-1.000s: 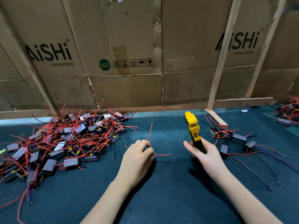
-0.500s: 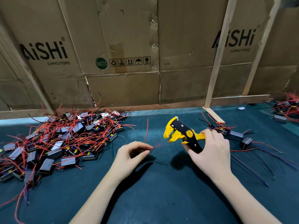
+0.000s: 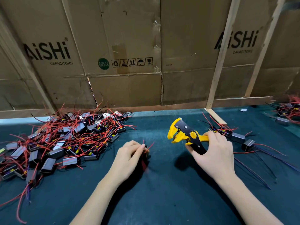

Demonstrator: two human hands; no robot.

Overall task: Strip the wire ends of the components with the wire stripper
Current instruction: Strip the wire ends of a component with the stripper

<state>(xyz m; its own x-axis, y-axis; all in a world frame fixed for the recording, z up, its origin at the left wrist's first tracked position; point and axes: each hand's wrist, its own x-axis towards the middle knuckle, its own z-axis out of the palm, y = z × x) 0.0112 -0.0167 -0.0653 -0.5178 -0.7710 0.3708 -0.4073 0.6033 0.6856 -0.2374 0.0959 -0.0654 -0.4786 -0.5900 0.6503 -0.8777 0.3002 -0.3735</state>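
**Stripper raised, component in left hand**

Right hand [image 3: 212,153] grips the yellow-black wire stripper [image 3: 185,135] by its handles, head pointing toward the left hand [image 3: 129,157]. Left hand pinches a red-wired component [image 3: 146,151]. Unsorted component pile [image 3: 65,140] left of it; a few components [image 3: 238,137] beyond the right hand.

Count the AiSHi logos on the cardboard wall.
2: one AiSHi logo at upper left, another AiSHi logo at upper right, partly crossed by a wooden slat. Others may lie outside the view.
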